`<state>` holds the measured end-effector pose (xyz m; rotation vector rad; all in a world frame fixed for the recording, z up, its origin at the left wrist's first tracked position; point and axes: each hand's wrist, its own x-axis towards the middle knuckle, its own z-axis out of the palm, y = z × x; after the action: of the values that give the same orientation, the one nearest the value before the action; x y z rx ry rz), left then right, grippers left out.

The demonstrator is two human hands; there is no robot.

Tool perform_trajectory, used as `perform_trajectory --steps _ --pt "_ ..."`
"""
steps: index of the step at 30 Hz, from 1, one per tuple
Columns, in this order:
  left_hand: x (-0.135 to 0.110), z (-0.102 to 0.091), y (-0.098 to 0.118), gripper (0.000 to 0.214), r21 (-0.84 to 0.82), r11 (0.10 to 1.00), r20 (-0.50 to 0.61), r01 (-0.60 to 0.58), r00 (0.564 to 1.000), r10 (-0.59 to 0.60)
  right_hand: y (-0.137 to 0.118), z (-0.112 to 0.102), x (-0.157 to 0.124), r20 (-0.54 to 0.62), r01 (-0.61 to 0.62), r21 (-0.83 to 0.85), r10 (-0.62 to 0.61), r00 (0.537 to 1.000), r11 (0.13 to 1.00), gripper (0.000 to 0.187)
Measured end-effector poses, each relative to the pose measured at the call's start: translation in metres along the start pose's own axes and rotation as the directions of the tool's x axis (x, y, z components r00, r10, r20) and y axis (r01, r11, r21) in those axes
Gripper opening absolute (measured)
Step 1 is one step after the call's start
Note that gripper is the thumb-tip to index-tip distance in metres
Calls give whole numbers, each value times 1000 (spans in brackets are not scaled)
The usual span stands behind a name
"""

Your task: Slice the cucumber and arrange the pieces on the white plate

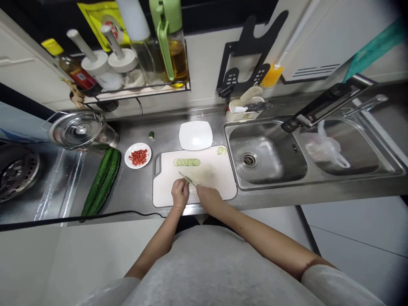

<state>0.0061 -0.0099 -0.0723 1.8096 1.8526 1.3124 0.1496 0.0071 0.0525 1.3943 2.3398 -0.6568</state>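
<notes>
A white cutting board (pixel 219 174) lies on the steel counter in front of me. A row of cucumber slices (pixel 186 162) sits near its far edge. My right hand (pixel 207 196) is closed round the handle of a knife (pixel 188 179) whose blade points left across the board. My left hand (pixel 180 192) is curled, fingers down on the board beside the blade, pressing a small piece I cannot make out. One loose cucumber slice (pixel 222 150) rests at the board's far right corner.
Two whole cucumbers (pixel 102 182) lie left of the board. A small dish of red bits (pixel 138 156), a white square plate (pixel 195 135) and a cucumber end (pixel 151 135) sit behind. A double sink (pixel 274 176) is to the right, a pot (pixel 79 131) at left.
</notes>
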Motion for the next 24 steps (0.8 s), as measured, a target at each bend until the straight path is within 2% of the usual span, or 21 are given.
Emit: perform_trajectory --steps 9,16,24 --pt "-1 1 0 17 6 1000 -7 13 1000 -13 -3 0 4 7 3 24 -3 1000 1000 24" --pt "-1 2 -2 16 -12 1000 -4 5 1000 -5 0 4 9 -42 33 11 -32 999 999 25" --pt "-1 3 -3 15 -17 1000 -10 -2 1000 1 0 3 11 4 30 21 -30 1000 999 24"
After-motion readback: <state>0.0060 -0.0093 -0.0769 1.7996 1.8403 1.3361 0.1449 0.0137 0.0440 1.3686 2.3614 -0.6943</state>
